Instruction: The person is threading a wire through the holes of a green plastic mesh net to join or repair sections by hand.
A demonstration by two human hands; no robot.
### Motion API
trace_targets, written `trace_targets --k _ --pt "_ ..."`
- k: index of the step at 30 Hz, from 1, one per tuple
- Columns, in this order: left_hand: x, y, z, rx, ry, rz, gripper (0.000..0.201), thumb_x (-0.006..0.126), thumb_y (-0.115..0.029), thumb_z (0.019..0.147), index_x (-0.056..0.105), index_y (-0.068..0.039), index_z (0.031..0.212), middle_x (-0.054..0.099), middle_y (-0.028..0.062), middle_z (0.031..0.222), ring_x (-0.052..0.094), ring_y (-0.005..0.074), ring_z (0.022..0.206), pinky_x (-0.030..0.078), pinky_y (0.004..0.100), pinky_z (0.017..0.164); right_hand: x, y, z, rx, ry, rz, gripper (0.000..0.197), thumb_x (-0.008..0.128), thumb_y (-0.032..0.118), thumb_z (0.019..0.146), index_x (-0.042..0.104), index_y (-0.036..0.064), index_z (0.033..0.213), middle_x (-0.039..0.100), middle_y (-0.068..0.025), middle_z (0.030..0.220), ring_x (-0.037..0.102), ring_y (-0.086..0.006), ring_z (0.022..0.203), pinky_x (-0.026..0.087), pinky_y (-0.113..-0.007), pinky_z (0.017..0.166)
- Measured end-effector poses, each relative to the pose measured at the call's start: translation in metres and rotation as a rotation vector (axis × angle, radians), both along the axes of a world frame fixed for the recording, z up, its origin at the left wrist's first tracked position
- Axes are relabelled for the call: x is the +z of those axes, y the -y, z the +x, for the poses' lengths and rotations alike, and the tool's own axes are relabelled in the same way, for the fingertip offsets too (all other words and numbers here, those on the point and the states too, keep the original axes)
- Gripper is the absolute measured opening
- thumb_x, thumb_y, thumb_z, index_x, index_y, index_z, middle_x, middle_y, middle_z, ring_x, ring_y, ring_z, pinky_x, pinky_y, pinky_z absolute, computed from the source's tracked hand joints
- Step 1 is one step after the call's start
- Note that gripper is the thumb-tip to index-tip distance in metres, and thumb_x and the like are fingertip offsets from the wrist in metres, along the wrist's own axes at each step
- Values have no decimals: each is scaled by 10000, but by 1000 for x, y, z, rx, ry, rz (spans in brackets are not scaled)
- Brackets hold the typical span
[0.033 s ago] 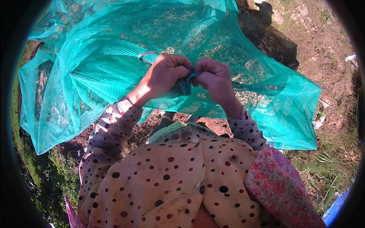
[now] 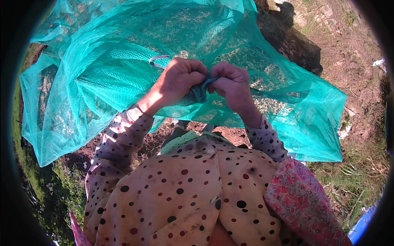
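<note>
A large sheet of green mesh netting (image 2: 119,78) is spread out ahead of me, folded and gathered in places. Over its middle, my left hand (image 2: 178,80) and my right hand (image 2: 233,84) are close together with fingers pinched. Between them is a small, dark teal bunch of netting (image 2: 200,91), gripped from both sides. Its far part is hidden behind my fingers. A thin pale loop of strap (image 2: 158,61) lies on the net just beyond my left hand.
Dry grass and bare soil (image 2: 349,82) stretch to the right, with a dark shadow (image 2: 297,45) beside the net. White scraps (image 2: 344,131) lie on the ground. Green plants (image 2: 67,184) grow at lower left. Something blue (image 2: 365,221) shows at the lower right rim.
</note>
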State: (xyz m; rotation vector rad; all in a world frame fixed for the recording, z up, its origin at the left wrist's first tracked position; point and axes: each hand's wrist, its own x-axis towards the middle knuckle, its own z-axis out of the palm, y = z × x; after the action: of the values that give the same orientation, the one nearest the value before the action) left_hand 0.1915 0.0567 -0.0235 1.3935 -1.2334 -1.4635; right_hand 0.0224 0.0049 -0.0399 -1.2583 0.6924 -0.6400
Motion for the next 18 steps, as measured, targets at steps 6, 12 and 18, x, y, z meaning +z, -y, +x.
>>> trace_targets --k 6,12,18 --pt "0 -3 -1 -3 62 -62 127 536 -34 813 612 30 893 611 29 712 542 51 631 444 211 551 -1 -1 0 -33 34 110 135 469 -78 691 545 19 747 564 -34 613 449 -36 505 318 -190 429" --pt "3 -2 -1 -25 103 -105 124 536 -30 810 612 27 889 606 21 697 533 44 625 442 216 542 1 0 0 -38 80 205 154 466 -78 702 537 23 794 570 -57 610 404 -23 461 267 -180 392" --pt "-1 -2 -2 -6 143 -112 114 535 -32 809 611 26 872 601 18 689 525 46 622 436 216 538 2 0 0 -24 81 201 149 468 -78 714 533 17 809 574 -64 611 407 -23 458 266 -175 393"
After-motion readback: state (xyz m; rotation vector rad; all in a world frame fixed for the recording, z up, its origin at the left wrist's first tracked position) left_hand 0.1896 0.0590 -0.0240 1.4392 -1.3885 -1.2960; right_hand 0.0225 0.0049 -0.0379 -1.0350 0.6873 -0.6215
